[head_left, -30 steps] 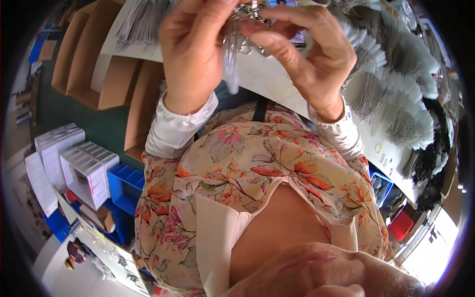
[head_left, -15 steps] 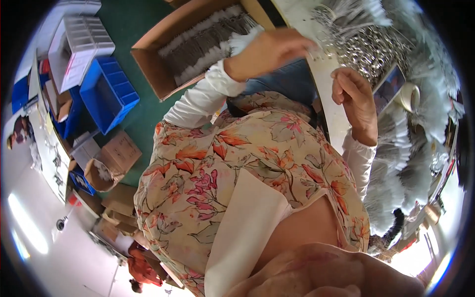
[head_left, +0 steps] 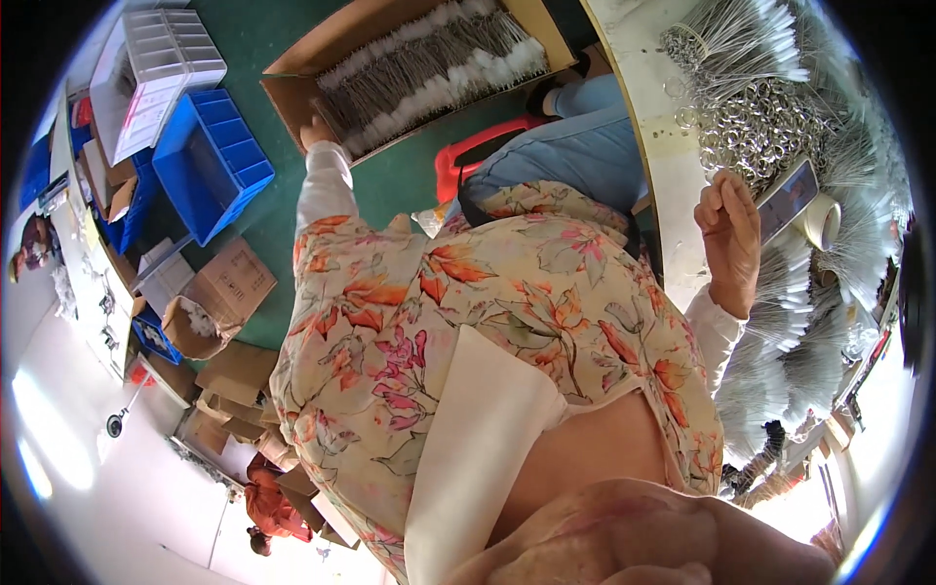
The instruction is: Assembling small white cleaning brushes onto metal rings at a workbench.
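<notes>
White surface (head_left: 671, 190) at two o'clock carries uncountable rings (head_left: 760, 127), one phone (head_left: 790, 203), one roll (head_left: 824, 222); green floor (head_left: 249, 54) at eleven; one box (head_left: 290, 105) of brushes (head_left: 439, 78) at twelve; left hand (head_left: 316, 132) by its corner, grip unclear; right hand (head_left: 731, 232) near three, bunched narrow

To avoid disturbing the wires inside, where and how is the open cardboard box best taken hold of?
Probably by both short ends of the cardboard box, coming from above: its shape is long, the open top leaves them exposed, and white-tipped wires lie between.
</notes>
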The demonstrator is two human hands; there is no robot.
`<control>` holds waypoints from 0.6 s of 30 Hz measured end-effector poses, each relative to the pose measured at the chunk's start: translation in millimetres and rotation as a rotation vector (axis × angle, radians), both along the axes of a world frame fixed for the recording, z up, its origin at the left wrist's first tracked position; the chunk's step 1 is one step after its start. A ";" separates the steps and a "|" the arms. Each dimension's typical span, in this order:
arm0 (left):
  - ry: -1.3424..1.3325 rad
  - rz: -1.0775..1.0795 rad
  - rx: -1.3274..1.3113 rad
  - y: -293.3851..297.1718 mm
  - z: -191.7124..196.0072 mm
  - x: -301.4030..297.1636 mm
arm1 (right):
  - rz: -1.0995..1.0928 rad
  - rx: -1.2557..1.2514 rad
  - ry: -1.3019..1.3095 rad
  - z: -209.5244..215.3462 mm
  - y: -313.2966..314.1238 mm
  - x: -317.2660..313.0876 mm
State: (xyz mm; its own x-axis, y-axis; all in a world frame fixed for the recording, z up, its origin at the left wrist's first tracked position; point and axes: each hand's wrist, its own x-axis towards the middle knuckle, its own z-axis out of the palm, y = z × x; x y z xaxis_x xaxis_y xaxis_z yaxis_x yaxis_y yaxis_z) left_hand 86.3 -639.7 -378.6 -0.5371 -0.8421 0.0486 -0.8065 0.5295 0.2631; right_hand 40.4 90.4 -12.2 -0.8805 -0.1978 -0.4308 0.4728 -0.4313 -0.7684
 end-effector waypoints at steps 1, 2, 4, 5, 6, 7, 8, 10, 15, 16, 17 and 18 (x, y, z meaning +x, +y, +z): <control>-0.007 -0.037 0.080 60.4 -37.2 1.9 | -0.033 0.069 -0.008 -9.6 -1.2 2.9; 0.254 -0.005 0.257 103.4 -59.6 -23.3 | -0.061 0.129 -0.021 -20.4 -1.1 4.2; 0.555 -0.040 0.354 142.6 -21.3 -82.5 | -0.112 0.178 -0.003 -15.4 6.5 9.9; 0.585 -0.107 0.262 137.2 11.6 -93.3 | -0.110 0.155 0.012 -15.6 6.6 9.0; 0.623 -0.150 0.103 84.7 38.1 -113.4 | -0.092 0.097 0.034 -8.4 7.9 5.8; 0.659 -0.208 -0.054 40.1 71.5 -141.6 | -0.081 0.036 0.065 -2.0 15.0 4.5; 0.794 -0.436 0.218 125.3 92.8 -192.9 | -0.154 0.117 0.074 -0.6 27.5 12.5; 1.157 -0.400 0.727 166.3 167.3 -255.1 | -0.279 0.152 0.121 7.7 34.6 16.7; 1.025 -1.031 0.902 362.6 368.1 -321.7 | -0.335 0.204 0.138 12.5 64.0 12.1; 0.989 -1.173 0.923 402.7 387.7 -327.2 | -0.342 0.184 0.157 16.5 73.9 15.0; 0.921 -1.323 0.967 453.7 393.8 -339.0 | -0.387 0.222 0.186 13.0 84.3 25.6; 0.852 -1.459 0.937 486.6 414.9 -342.5 | -0.429 0.202 0.216 10.6 90.5 32.4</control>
State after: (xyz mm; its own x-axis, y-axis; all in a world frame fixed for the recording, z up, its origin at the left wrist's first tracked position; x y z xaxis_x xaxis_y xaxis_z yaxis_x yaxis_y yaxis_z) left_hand -256.1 -153.2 36.3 -0.8239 0.2559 0.5057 0.5338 0.0504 0.8441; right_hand 72.7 180.9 -1.7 -0.9371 0.2686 -0.2228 0.1077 -0.3846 -0.9168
